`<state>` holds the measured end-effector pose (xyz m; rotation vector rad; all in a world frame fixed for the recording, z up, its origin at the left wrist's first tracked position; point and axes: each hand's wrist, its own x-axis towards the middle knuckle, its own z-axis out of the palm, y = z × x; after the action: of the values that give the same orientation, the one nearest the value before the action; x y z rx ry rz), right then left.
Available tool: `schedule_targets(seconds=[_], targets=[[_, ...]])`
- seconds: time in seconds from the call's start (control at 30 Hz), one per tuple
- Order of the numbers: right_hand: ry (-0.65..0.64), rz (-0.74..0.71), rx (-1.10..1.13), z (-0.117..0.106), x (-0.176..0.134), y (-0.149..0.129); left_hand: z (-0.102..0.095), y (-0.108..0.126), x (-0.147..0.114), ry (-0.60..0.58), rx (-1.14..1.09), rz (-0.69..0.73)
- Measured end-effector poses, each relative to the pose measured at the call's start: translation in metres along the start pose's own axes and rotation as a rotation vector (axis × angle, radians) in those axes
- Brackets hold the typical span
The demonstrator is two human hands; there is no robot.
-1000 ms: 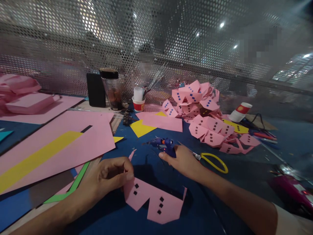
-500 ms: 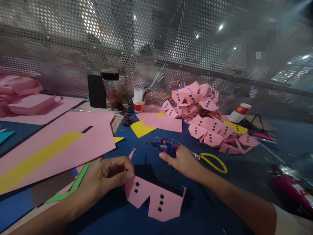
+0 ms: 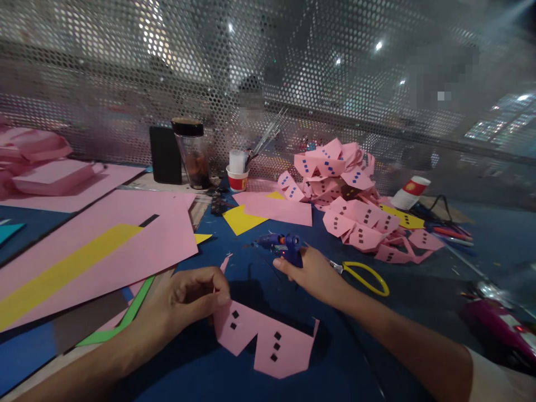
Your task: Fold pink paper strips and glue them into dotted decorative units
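I saw the left grip (image 3: 190, 296) pinching one end of a pink cutout (image 3: 268, 330), which stretched out to that grip's right. The right grip (image 3: 316, 273) was wrapped around a glue gun (image 3: 275, 242). Just right of it lay a yellow-handled tool (image 3: 384, 286); beyond, a pink pile (image 3: 362, 223) covered some of the table (image 3: 419, 296).

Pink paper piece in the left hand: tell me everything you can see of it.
The pink paper piece looks like thin card, with a notch in its lower edge between two lobes. Dark squarish marks show: two visible on the lobe nearer the left hand, three on the other. A narrow strip rises at its right end; a second strip shows just beyond the hand. The left hand pinches its left end over the blue tabletop; I cannot tell whether it touches that surface.
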<state>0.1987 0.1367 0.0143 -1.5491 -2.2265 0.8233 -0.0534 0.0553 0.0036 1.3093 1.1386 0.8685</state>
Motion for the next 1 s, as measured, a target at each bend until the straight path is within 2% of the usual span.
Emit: schedule_targets(seconds=[0.2,0.33,0.43,0.57,0.77,1.0], targets=[[-0.011,0.014,0.192,-0.008,-0.001,0.010,0.001,0.001,0.000,0.008,0.028,-0.018],[0.065,-0.037,0.244,-0.028,-0.007,0.012,0.000,-0.002,0.000,0.031,0.067,-0.005],[0.110,-0.008,0.192,-0.044,-0.016,0.015,-0.006,-0.007,0.002,0.012,0.095,-0.003],[0.123,0.061,0.136,-0.054,-0.028,0.029,-0.014,-0.015,0.004,-0.092,0.154,-0.014],[0.104,0.081,0.015,-0.052,-0.029,0.040,-0.009,-0.020,0.001,0.063,0.162,-0.019],[0.059,0.179,-0.117,-0.051,-0.021,0.034,-0.008,-0.024,0.000,0.101,0.168,-0.019]])
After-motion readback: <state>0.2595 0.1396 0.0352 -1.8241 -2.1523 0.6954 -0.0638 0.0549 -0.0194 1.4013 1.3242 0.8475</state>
